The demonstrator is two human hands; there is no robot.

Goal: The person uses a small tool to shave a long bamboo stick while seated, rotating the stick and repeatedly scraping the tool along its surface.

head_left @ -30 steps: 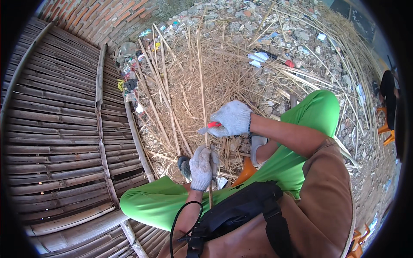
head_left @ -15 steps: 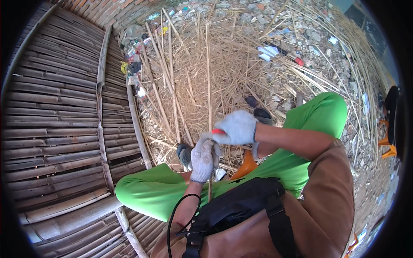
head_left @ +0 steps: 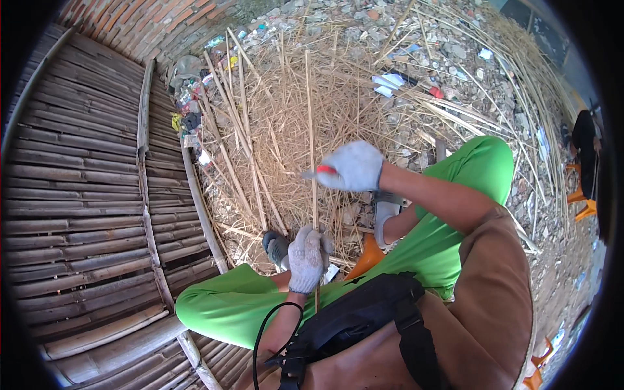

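My left hand, in a grey work glove, grips the lower end of a long thin bamboo stick that stands upright and reaches away over the litter. My right hand, also gloved, holds a small knife with a red handle and presses its blade against the stick about a hand's width above my left hand. I sit with green trousers, knees apart, the stick between them.
A woven bamboo panel lies to my left. Dry bamboo strips and shavings cover the stony ground ahead, with scraps of litter. A black bag hangs at my chest. Another person sits at the far right.
My right hand with the knife has slid a little up and right along the stick; the view has tilted slightly. My left hand keeps its grip.
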